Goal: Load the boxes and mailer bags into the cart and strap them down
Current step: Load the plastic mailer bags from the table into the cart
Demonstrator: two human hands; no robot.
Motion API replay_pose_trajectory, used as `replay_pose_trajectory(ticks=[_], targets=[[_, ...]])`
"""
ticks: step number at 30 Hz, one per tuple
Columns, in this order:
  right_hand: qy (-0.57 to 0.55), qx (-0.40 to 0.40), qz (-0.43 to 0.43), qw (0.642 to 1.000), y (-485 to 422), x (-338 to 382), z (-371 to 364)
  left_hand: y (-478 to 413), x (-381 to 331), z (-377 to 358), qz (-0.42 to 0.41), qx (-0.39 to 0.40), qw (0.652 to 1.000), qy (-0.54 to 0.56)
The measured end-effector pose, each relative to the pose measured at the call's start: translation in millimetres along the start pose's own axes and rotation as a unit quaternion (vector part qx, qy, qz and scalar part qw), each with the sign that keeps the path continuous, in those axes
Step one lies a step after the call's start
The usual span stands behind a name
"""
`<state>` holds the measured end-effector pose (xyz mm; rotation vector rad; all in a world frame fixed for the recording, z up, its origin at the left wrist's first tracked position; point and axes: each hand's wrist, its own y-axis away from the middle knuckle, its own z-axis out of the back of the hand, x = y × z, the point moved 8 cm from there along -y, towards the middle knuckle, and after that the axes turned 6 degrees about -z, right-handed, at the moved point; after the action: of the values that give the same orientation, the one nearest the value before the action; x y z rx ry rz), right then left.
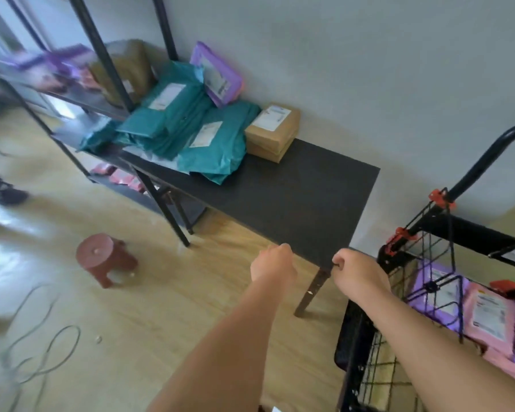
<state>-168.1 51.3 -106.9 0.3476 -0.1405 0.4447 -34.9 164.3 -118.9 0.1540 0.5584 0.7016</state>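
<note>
Left hand [272, 264] and right hand [359, 272] at the worktop [295, 191] corner beside the cart [464, 230]: fingers curled, left empty, right's hold indiscernible.

Bare throughout: left hand [272, 264] toward 6 o'clock, right hand [360, 275] toward 5 o'clock, each on a long uncovered forearm widening toward the lower edge. Knuckles rounded, outlines slightly blurred.

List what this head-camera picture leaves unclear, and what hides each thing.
Head view:
- Labels on the teal mailer bags: too small and blurred to read.
- Shelf parcels, upper left: motion-blurred.
- Cart: cut off by the right edge.
- Left hand and right hand: palms turned away, so any hold is hidden.
</note>
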Motion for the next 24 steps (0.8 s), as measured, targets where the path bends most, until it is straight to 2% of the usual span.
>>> replay_pose_trajectory(ticks=[8,17,24], targets=[[-0.02,0.009,0.037,0.999,-4.6,87.5,-6.9,-0.5,83.4,47.8,0.055,-0.029,0.998,0.028],[-0.038,0.018,0.068,0.997,-44.8,162.3,4.1,-34.7,108.5,83.9,0.058,-0.048,0.997,0.013],[-0.041,0.011,0.102,0.994,-110.9,226.0,24.8,-104.5,130.0,145.8,0.063,-0.073,0.995,0.016]])
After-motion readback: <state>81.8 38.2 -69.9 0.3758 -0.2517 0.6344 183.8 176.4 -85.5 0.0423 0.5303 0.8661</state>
